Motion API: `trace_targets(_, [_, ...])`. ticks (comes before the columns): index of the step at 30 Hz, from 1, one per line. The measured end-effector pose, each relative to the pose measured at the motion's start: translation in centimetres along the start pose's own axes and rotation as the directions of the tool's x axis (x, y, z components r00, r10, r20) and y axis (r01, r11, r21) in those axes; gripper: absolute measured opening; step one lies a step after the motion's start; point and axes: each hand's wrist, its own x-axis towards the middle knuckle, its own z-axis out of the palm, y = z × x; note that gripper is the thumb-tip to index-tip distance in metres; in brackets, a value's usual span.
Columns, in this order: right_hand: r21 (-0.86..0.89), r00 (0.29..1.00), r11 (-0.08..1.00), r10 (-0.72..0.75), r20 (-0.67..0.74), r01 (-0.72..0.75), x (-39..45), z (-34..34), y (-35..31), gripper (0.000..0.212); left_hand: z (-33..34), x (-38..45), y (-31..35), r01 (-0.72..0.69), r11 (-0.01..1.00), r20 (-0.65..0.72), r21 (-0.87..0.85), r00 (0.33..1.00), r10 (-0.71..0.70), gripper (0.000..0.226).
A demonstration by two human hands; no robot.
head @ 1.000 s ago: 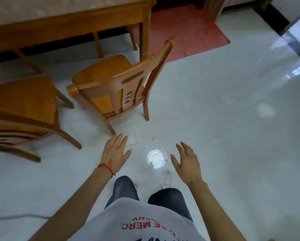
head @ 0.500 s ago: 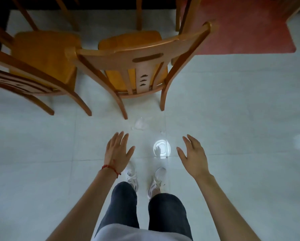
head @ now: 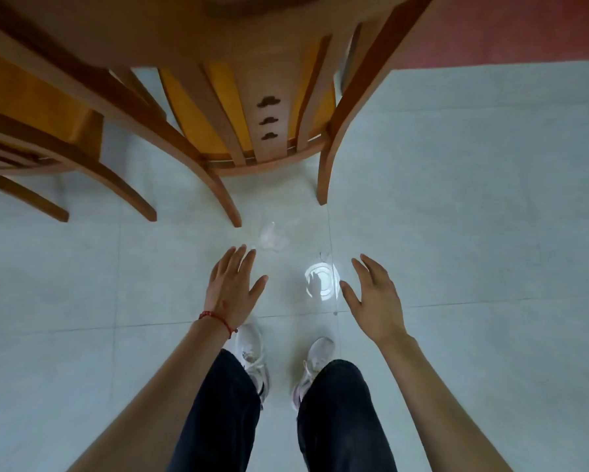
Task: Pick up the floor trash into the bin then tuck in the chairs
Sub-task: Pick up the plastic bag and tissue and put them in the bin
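Observation:
A crumpled piece of clear plastic trash (head: 272,239) lies on the white tiled floor just behind the back legs of a wooden chair (head: 269,107). A smaller clear scrap (head: 323,256) lies to its right, beside a bright round light reflection. My left hand (head: 233,289), with a red string at the wrist, hovers open just below and left of the crumpled plastic, fingertips close to it. My right hand (head: 375,298) is open too, fingers spread, to the right of the reflection. Neither hand holds anything. No bin is in view.
A second wooden chair (head: 44,131) stands at the left, its back legs reaching onto the floor. A red mat (head: 525,32) covers the floor at the top right. My feet in white shoes (head: 252,352) stand right below the hands.
My view has moved closer to the chair and tilted down. Both open hands now sit nearer the plastic on the floor, the left fingertips almost at it.

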Motion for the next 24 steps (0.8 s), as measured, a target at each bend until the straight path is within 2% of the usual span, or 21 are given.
trace_targets(10, [-0.1,0.999,0.994,-0.041,0.022,0.043,8.0,12.4,9.0,0.048,13.8,9.4,-5.8,0.011,1.0,-0.027,-0.013,1.0,-0.011,0.054])
trace_targets(24, [-0.054,0.995,0.993,-0.101,0.008,0.101,17.4,29.3,18.7,0.049,32.0,22.8,-12.1,0.102,0.981,-0.125,-0.168,0.984,-0.124,0.056])
